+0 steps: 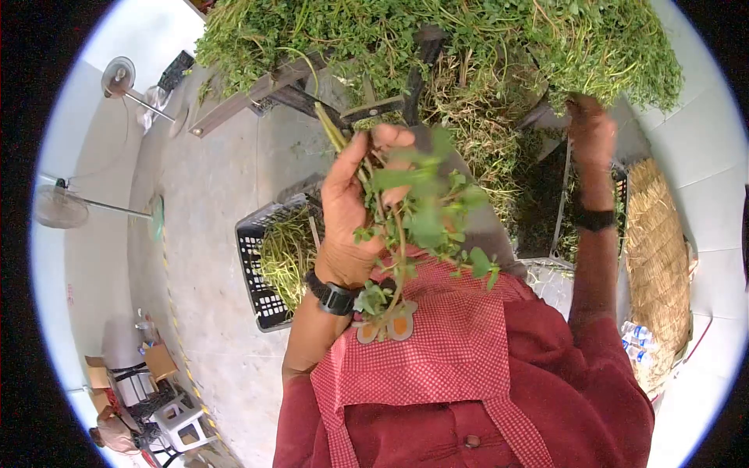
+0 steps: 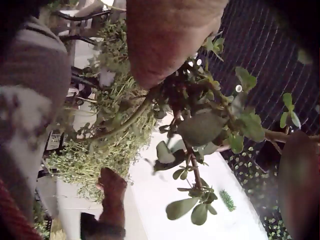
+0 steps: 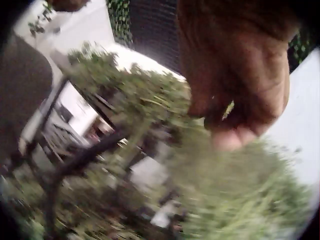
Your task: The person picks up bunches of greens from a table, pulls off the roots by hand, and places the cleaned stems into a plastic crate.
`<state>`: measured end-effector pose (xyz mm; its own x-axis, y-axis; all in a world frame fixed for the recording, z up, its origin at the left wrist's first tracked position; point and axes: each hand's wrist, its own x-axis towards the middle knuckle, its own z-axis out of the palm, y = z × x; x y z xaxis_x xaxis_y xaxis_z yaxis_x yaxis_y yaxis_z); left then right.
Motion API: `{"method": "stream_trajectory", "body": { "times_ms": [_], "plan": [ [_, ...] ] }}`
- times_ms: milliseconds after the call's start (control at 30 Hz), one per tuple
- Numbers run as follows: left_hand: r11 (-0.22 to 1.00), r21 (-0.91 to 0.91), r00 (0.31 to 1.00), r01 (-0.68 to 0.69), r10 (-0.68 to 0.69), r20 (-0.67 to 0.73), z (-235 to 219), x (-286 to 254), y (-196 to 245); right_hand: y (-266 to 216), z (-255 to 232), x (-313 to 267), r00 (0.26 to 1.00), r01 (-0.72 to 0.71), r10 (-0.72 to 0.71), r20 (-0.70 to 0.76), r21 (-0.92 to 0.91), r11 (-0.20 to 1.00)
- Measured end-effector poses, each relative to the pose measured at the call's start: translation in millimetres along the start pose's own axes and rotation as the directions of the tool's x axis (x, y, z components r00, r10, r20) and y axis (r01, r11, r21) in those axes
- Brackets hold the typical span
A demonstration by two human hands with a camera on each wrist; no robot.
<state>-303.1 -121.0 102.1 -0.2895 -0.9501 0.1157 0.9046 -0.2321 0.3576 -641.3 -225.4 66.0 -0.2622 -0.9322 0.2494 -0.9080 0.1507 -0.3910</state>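
Leafy green stems [image 1: 398, 234] with small rounded leaves are gripped in my left hand [image 1: 351, 195], raised in front of the apron. Their bare ends stick out past the thumb, while the leafy tops hang over the wrist. In the left wrist view, leaves [image 2: 200, 127] spread below the palm. At the right lower edge of a big heap of the same greens [image 1: 468, 39] is my right hand [image 1: 593, 136], blurred. The right wrist view has its curled fingers [image 3: 235, 137] pinching at the greens [image 3: 225, 175], with a bit of green inside the curl.
Dark frame legs [image 1: 421, 70] hold up the heap. A black crate [image 1: 253, 288] with cut stems stands on the floor at left. More greens [image 1: 476, 125] hang down beneath the heap. A rolled straw mat [image 1: 655, 273] and water bottles [image 1: 638, 339] are at right; fans [image 1: 118, 76] stand at left.
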Motion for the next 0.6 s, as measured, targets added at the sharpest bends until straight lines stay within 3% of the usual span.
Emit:
{"method": "stream_trajectory", "body": {
  "times_ms": [33,67,100,133,167,200,267,333,400,433,500,600],
  "plan": [
    [1.000,0.004,1.000,0.022,-0.021,-0.017,-1.2,3.0,-5.4,52.9,1.6,8.9,0.911,0.150,-0.205,-0.359,-0.175,0.973],
    [0.999,0.009,0.998,0.047,-0.047,-0.031,-2.1,5.6,-9.4,78.7,-18.7,10.9,0.908,0.088,-0.237,-0.344,-0.396,0.914],
    [0.986,-0.062,0.978,0.158,-0.165,-0.130,-2.8,4.5,-12.9,92.1,-31.2,13.2,0.873,0.103,-0.254,-0.416,-0.351,0.931],
    [0.985,-0.060,0.978,0.162,-0.168,-0.122,-6.3,9.7,-19.6,78.5,-50.7,7.3,0.871,0.097,-0.251,-0.423,-0.353,0.931],
    [0.996,0.016,0.982,0.089,-0.085,-0.168,-12.4,14.0,-29.9,48.1,-72.4,-8.1,0.941,0.156,-0.110,-0.319,0.123,0.980],
    [0.995,0.098,0.978,0.020,0.001,-0.210,-20.9,16.5,-37.2,18.8,-79.4,-24.8,0.988,0.115,-0.033,-0.151,0.575,0.810],
    [0.987,0.159,0.979,0.025,0.008,-0.204,-32.8,18.3,-38.3,-34.0,-63.6,-50.0,0.942,0.213,-0.330,-0.056,0.860,0.463],
    [0.987,0.149,0.972,0.065,-0.029,-0.232,-34.2,16.7,-37.7,-81.4,-27.6,-69.8,0.811,0.404,-0.579,-0.087,0.799,0.445],
    [0.984,0.166,0.982,0.062,-0.030,-0.188,-38.9,16.5,-35.0,-109.5,-18.4,-83.5,0.759,0.258,-0.617,0.208,0.773,0.579],
    [0.986,0.155,0.982,0.063,-0.033,-0.188,-38.9,15.8,-34.6,-116.3,-12.2,-86.9,0.757,0.254,-0.618,0.213,0.775,0.578],
    [0.975,0.221,0.992,0.023,0.006,-0.127,-45.4,14.9,-36.6,-122.5,3.7,-96.9,0.693,0.091,-0.578,0.431,0.743,0.663],
    [0.980,0.198,0.991,0.026,0.001,-0.136,-43.7,11.3,-41.7,-123.4,18.3,-110.8,0.713,-0.007,-0.507,0.484,0.728,0.685]
  ]
}}
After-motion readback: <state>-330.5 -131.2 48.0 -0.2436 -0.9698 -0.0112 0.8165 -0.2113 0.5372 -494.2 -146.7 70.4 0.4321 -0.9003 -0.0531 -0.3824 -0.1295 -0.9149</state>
